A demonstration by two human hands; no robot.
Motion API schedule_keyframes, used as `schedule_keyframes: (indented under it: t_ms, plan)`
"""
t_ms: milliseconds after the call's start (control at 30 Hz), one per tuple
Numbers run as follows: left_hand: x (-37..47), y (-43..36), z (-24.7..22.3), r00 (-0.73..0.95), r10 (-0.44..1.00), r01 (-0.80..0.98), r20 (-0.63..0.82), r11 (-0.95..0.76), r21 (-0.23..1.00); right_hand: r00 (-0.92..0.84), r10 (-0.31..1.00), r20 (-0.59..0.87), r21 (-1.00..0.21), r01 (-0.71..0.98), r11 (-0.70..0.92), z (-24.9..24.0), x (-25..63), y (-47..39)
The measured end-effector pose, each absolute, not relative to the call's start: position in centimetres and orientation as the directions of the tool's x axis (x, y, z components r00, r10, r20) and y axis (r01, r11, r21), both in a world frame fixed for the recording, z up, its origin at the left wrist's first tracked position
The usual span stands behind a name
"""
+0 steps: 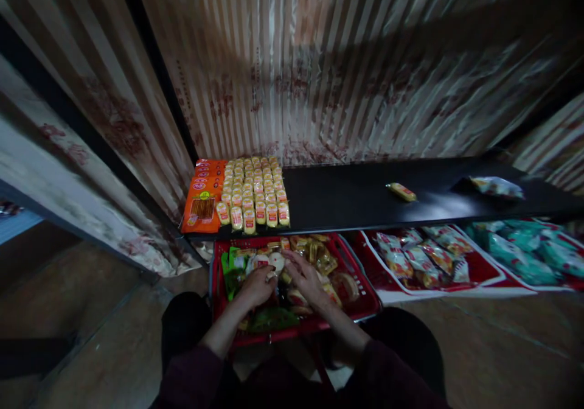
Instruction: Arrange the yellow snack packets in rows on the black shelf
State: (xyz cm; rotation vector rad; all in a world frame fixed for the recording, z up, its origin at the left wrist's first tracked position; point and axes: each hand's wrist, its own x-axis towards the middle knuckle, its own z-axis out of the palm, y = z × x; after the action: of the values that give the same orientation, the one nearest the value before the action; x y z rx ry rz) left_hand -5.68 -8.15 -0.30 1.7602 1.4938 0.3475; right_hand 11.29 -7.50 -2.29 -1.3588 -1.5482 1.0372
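Both of my hands are inside a red basket (371, 302) of mixed packaged snacks. My left hand (259, 285) has bent fingers at a small white-and-red package (261, 262); its grip is too dim to make out. My right hand (305, 278) reaches in with fingers apart, beside a round white item (277, 263). Green packets (233, 269) lie at the basket's left side. Beyond it, on a black shelf (337, 196), small yellow wrapped snacks (253, 193) stand in tight rows next to an orange bag (203, 199).
A single yellow snack (401, 192) and a pale packet (497, 187) lie farther right on the shelf. Below are a red basket of white-and-orange bags (424, 257) and one of teal bags (524, 251). A dark post (157, 50) rises at the left.
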Motion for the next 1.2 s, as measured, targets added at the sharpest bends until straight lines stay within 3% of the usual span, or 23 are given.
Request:
schedule_keyframes:
  t_ms: [133,233,500,900,1200]
  plan:
    - [-6.5,-10.5,-2.4,0.205,0.912,0.857,-0.355,0.007,0.515,-0.072,0.970,-0.233,-0.850,0.499,-0.168,-6.1,10.8,-10.4]
    - [-7.5,-11.6,-3.6,0.171,0.899,0.880,-0.403,0.044,0.472,-0.073,0.945,-0.318,-0.774,0.595,-0.215,-7.4,10.7,-11.2]
    - [-9.3,-14.2,-7.3,0.069,0.912,0.890,-0.404,0.126,0.439,-0.120,0.929,-0.350,-0.756,0.622,-0.204,-8.9,10.4,-12.1]
    - [-10.2,-11.9,-8.2,-0.135,0.939,0.896,-0.317,0.252,0.366,-0.149,0.893,-0.426,-0.775,0.569,-0.275,-10.1,9.2,-11.5]
    - [-10.0,-8.3,-8.8,-0.151,0.956,0.906,-0.253,0.236,0.352,-0.137,0.909,-0.394,-0.817,0.505,-0.278,-11.5,8.6,-11.0]
